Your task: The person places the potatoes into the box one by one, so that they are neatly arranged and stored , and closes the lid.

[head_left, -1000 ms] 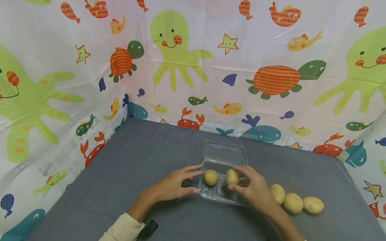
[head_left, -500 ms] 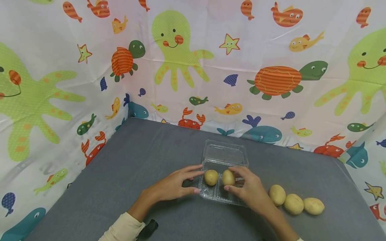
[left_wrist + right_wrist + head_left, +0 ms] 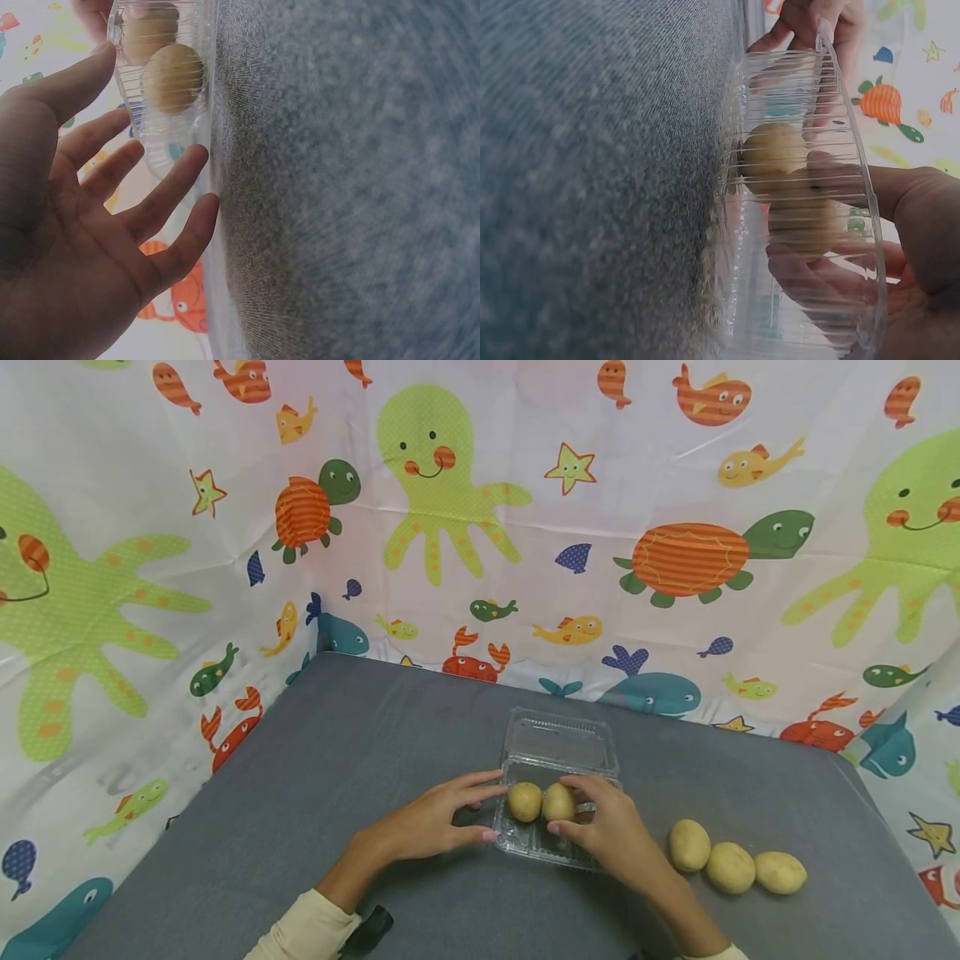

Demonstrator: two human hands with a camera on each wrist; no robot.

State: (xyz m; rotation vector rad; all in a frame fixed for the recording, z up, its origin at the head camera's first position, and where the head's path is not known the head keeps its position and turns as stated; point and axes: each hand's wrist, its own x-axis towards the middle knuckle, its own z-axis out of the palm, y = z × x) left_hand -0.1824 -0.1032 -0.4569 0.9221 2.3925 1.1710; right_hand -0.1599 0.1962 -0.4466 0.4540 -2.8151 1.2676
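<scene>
A clear plastic clamshell container (image 3: 557, 737) lies with its lid folded back on the grey table. One potato (image 3: 524, 802) sits in its left part. My right hand (image 3: 611, 827) reaches inside and grips a second potato (image 3: 558, 802) between thumb and fingers, right beside the first one. Through the ribbed wall in the right wrist view, the held potato (image 3: 802, 223) shows between the fingertips. My left hand (image 3: 438, 814) touches the container's left side, fingers spread and fairly straight; the left wrist view shows its open palm (image 3: 82, 255).
Three more potatoes lie in a row on the table right of the container: one potato (image 3: 688, 845) nearest it, a middle potato (image 3: 730, 867) and an outer potato (image 3: 780, 872). A curtain (image 3: 480, 527) printed with sea animals stands behind and at the sides.
My right hand has moved left inside the container with its potato, closing the gap to the other potato. The left hand stays at the container's side.
</scene>
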